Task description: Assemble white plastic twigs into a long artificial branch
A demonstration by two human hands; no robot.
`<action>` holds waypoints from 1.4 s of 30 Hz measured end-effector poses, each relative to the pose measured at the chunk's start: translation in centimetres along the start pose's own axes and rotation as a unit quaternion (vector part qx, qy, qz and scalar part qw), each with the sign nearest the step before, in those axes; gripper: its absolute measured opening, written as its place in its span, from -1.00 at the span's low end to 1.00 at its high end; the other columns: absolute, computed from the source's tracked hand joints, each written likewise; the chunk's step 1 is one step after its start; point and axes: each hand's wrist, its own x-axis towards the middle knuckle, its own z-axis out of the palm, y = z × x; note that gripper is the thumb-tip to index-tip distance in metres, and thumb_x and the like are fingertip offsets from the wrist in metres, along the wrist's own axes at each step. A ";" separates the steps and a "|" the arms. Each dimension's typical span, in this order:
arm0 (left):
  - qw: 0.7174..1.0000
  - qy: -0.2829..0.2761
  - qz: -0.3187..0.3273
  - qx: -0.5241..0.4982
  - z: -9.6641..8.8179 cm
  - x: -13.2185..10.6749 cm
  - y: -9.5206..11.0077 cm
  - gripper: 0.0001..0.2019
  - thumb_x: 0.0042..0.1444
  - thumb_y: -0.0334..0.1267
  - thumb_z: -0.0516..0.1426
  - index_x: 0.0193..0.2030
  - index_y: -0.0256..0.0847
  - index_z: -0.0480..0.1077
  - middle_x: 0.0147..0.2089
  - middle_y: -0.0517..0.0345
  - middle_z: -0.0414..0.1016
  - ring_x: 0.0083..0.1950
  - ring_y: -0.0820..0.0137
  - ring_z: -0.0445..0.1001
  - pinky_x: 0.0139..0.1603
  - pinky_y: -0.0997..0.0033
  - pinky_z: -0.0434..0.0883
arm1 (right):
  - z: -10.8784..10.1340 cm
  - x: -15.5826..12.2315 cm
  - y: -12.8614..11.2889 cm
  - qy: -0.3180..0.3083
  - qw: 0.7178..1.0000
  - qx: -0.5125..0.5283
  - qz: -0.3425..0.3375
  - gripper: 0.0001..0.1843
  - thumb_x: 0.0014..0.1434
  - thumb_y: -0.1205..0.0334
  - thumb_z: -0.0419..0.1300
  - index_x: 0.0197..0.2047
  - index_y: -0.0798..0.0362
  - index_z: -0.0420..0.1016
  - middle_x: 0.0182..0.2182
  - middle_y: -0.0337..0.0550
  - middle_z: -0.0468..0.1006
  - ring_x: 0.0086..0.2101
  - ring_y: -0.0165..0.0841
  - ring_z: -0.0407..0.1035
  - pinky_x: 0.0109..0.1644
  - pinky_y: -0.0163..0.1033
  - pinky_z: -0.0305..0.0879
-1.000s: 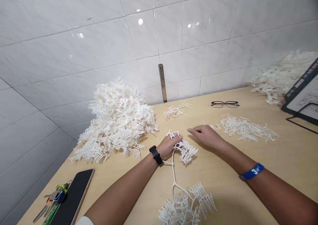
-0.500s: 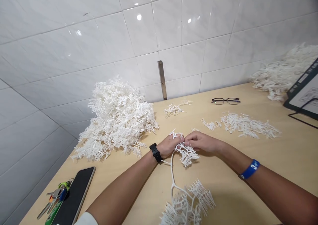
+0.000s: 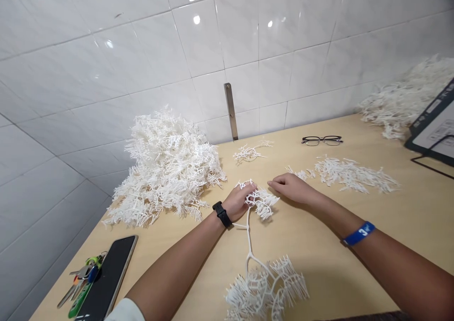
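Observation:
My left hand (image 3: 240,202), with a black band on its wrist, is closed around a white branched plastic sprig (image 3: 262,203). The sprig's thin stem runs down toward me to a second bushy cluster (image 3: 266,288) at the bottom of the view. Just right of the sprig and apart from it is my right hand (image 3: 292,187). Its thumb and fingers are pinched together, and anything between them is hidden. Beyond the right hand lies a scatter of small white snapped-off bits (image 3: 354,174).
A tall heap of white sprigs (image 3: 170,165) stands at the left, and another heap (image 3: 407,99) at the far right beside a dark-framed board (image 3: 434,122). Glasses (image 3: 322,140), a loose sprig (image 3: 251,152), a phone (image 3: 109,273) and keys (image 3: 83,278) lie on the table. A tiled wall rises behind.
My right hand has drawn away from the sprig, up and to the right, fingers still pinched. My left hand keeps hold of the sprig. The view has shifted slightly.

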 end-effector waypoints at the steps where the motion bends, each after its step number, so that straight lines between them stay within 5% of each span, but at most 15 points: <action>1: 1.000 0.013 0.004 0.001 0.2 0.0 -0.1 -0.60 -0.12 -0.06 0.33 -0.44 -0.26 0.24 -0.52 0.30 0.21 -0.52 0.59 0.21 -0.50 0.54 0.13 | -0.1 0.1 0.1 0.027 0.996 -0.078 0.033 -0.44 0.19 -0.11 0.07 -0.69 0.03 0.07 -0.70 -0.30 0.08 -0.61 -0.44 -0.02 -0.44 -0.24 -0.13; 4: 0.999 0.025 0.017 0.019 0.5 0.1 -0.3 -0.56 -0.14 -0.01 0.34 -0.45 -0.24 0.20 -0.53 0.32 0.18 -0.53 0.61 0.19 -0.50 0.55 0.11 | -0.5 0.1 0.0 0.089 0.970 -0.204 0.094 -0.42 0.21 -0.17 0.02 -0.70 0.03 0.15 -0.71 -0.20 0.21 -0.61 -0.37 0.09 -0.44 -0.22 -0.11; 8: 0.992 0.027 0.036 0.120 0.7 -0.1 -0.8 -0.59 -0.03 0.02 0.26 -0.46 -0.24 0.19 -0.55 0.32 0.19 -0.54 0.59 0.18 -0.48 0.52 0.13 | -0.3 -0.5 -0.9 0.104 0.987 -0.120 0.030 -0.39 0.25 -0.21 -0.08 -0.64 0.05 0.22 -0.67 -0.19 0.26 -0.57 -0.37 0.14 -0.44 -0.25 -0.04; 12: 0.967 0.056 0.080 0.236 0.7 -0.2 -0.9 -0.66 0.09 -0.01 0.16 -0.46 -0.26 0.25 -0.52 0.27 0.24 -0.48 0.55 0.21 -0.40 0.48 0.18 | 0.5 -1.0 -1.3 -0.048 0.995 0.050 -0.078 -0.51 0.22 -0.15 0.02 -0.51 0.09 0.33 -0.58 -0.26 0.29 -0.51 -0.41 0.15 -0.42 -0.30 0.03; 16: 0.962 0.090 0.099 0.237 0.5 0.0 -0.8 -0.68 0.09 -0.05 0.15 -0.46 -0.24 0.22 -0.52 0.28 0.22 -0.47 0.54 0.20 -0.37 0.48 0.19 | 0.9 -0.9 -1.0 -0.152 0.979 0.054 -0.129 -0.63 0.08 -0.07 0.24 -0.32 0.11 0.44 -0.49 -0.26 0.34 -0.44 -0.41 0.17 -0.38 -0.31 0.07; 31: 0.966 0.113 0.088 0.217 0.6 0.0 -0.4 -0.69 0.12 -0.08 0.14 -0.47 -0.23 0.19 -0.51 0.29 0.23 -0.47 0.55 0.22 -0.36 0.50 0.21 | 1.2 -1.0 -1.4 -0.011 0.971 -0.167 -0.169 -0.81 0.10 0.10 0.22 -0.31 0.05 0.52 -0.43 -0.18 0.47 -0.42 -0.36 0.27 -0.36 -0.28 0.07; 42: 0.982 0.106 0.069 0.143 -0.2 0.7 -0.6 -0.62 0.04 -0.01 0.20 -0.47 -0.22 0.15 -0.53 0.31 0.16 -0.52 0.59 0.14 -0.49 0.56 0.12 | 1.9 -0.6 -0.9 0.033 0.971 -0.116 -0.206 -0.72 0.23 0.15 0.08 -0.31 0.08 0.57 -0.39 -0.08 0.53 -0.38 -0.33 0.36 -0.30 -0.27 0.17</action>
